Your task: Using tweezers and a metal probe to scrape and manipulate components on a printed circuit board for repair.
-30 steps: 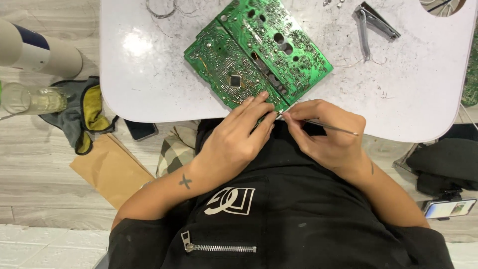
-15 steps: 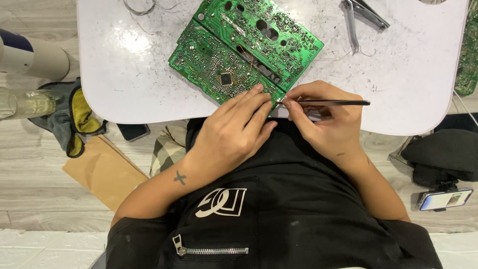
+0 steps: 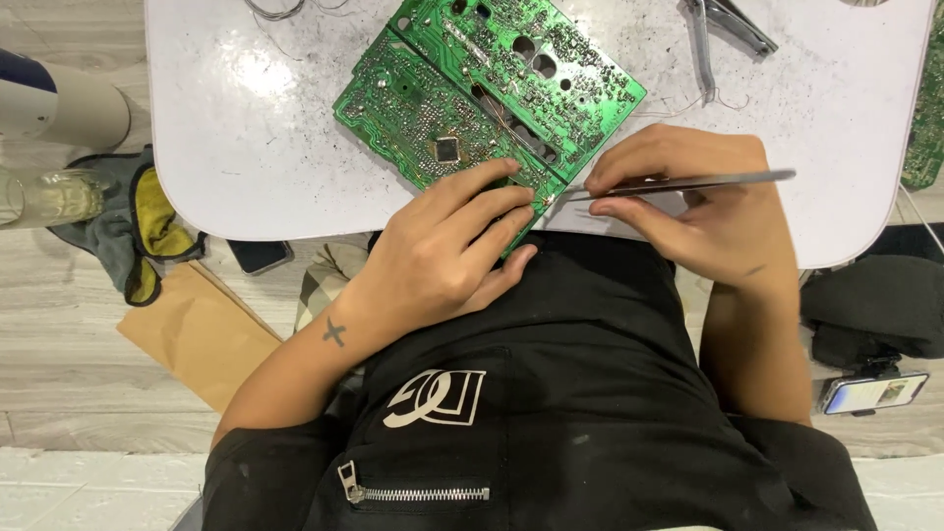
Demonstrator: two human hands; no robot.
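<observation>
A green circuit board (image 3: pixel 472 88) lies solder side up on the white table (image 3: pixel 256 138), with a small black chip near its lower edge. My left hand (image 3: pixel 442 256) rests flat on the board's near corner, fingers pressing it down. My right hand (image 3: pixel 698 211) grips thin metal tweezers (image 3: pixel 678 184), held level, their tip touching the board's near corner just beside my left fingertips. Both forearms come up over my black zipped top.
Metal pliers (image 3: pixel 723 29) and wire scraps lie at the table's far edge. Another green board (image 3: pixel 926 108) shows at the right edge. On the wooden floor sit a glass bottle (image 3: pixel 49 195), a grey and yellow cloth (image 3: pixel 138 231), a brown envelope (image 3: pixel 197 334), two phones and a dark bag.
The view has shifted so the board and hands sit lower. My right hand has levelled the tweezers and brought the tip onto the board's corner. My left hand stays pressed on the board.
</observation>
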